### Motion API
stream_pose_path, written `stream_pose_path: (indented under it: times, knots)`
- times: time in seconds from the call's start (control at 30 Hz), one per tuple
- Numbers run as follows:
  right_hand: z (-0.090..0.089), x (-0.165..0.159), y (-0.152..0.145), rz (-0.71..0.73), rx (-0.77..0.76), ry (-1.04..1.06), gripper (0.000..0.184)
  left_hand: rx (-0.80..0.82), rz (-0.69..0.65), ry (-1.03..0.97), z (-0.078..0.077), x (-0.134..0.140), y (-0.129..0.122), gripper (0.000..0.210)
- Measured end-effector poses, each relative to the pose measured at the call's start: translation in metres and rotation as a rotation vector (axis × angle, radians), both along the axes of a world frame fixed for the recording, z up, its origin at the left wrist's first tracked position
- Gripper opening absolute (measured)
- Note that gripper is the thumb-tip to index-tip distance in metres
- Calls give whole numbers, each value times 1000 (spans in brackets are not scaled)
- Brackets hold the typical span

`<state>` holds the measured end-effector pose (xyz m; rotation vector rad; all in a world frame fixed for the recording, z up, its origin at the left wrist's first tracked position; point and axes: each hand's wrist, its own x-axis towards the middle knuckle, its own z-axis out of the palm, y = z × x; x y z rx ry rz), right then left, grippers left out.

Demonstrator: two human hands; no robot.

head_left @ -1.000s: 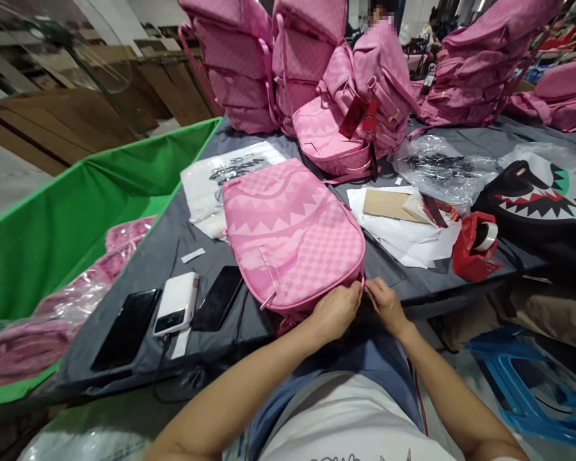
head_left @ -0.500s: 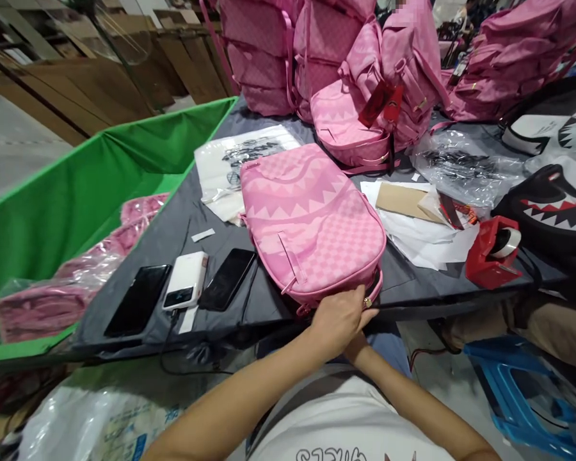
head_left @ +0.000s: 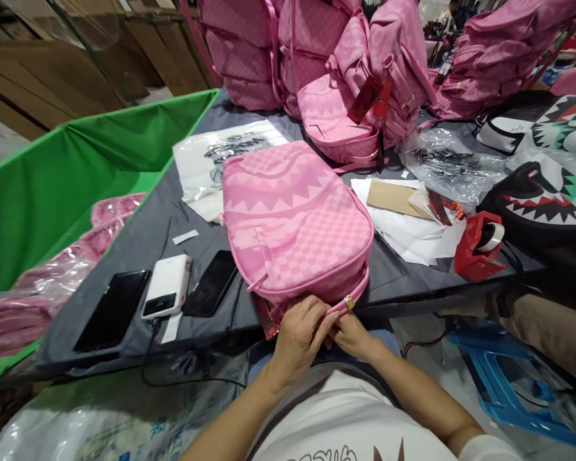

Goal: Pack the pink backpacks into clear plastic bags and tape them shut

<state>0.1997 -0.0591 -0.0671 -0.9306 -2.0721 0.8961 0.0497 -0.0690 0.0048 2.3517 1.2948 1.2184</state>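
A pink backpack with a jagged-teeth and checkered print lies flat, its near end toward me at the table's front edge. A pink strap with a gold-coloured metal piece loops from that end. My left hand is closed around the strap, fingers bent against the bag's near end. Just right of it, my right hand is closed below the strap, its fingertips meeting the left ones; what they pinch is hidden. Beside my left hand hangs a shiny red tag, partly under the bag.
Left of the bag lie two black phones and a white power bank with a cable. Right are papers, a red tape dispenser and black shark-print bags. Pink backpacks stand behind; a green bin borders the left.
My left hand has shifted left along the bag's near end, and my right hand now shows beside it. The red tag has come into sight. The whole view has shifted slightly.
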Motion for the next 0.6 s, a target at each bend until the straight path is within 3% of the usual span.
stream_pose_path:
  times: [0.13,0.2,0.33,0.43,0.5,0.6]
  knots:
    - [31,44,-8,-222,322,15,14,-81,-7,-38,-8,-6,0,32]
    - [43,54,-8,-305,546,-47,26,-73,-8,-24,-12,-5,-1,32]
    - [56,55,10,-204,839,-209,25,-63,-14,0,-10,-2,-3,33]
    - [56,69,38,-25,933,-277,17,-46,-36,43,-7,-7,-5,31]
    - [51,89,63,15,936,-319,16,-34,-41,63,-6,-10,-7,30]
    - [39,118,91,-45,751,-337,20,1,-41,131,-7,-11,-10,35]
